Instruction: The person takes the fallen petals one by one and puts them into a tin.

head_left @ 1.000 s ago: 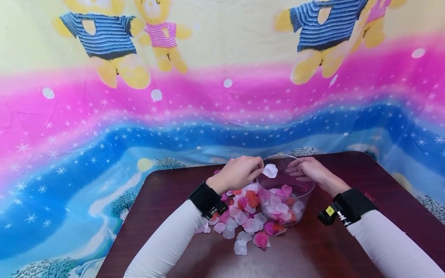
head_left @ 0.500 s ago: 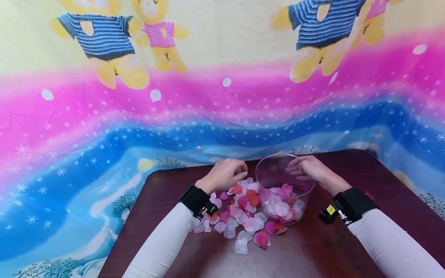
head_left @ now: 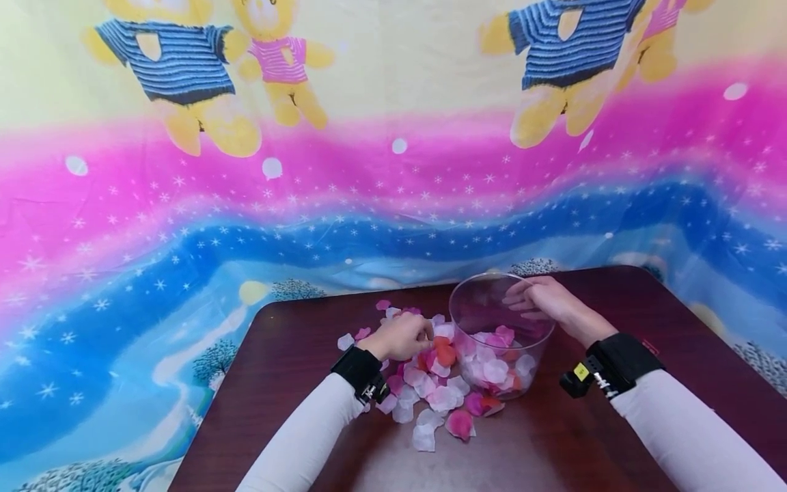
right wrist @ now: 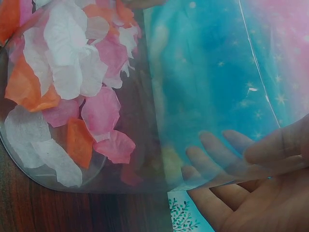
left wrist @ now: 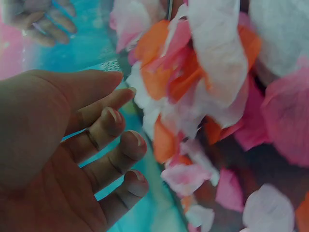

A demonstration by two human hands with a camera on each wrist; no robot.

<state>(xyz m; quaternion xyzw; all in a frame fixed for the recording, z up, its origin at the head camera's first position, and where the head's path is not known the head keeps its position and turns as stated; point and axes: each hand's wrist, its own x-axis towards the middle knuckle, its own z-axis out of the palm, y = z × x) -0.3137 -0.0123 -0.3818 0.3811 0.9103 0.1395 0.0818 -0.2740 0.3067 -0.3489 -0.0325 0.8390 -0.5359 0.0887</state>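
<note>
Petals (head_left: 430, 383) heaped on table (head_left: 553, 451) | left hand (head_left: 399, 337) lowered onto them, fingers loosely curled (nothing gripped) | right hand (head_left: 544, 301) clasped on clear bowl (head_left: 501, 335) rim.

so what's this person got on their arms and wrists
Both arms are in long, plain white sleeves down to the wrist. The left sleeve ends at a black wrist band with a small metal buckle. The right sleeve ends at a wider black band carrying a small black block with a yellow mark. Both hands are bare, with no rings or gloves visible.
</note>
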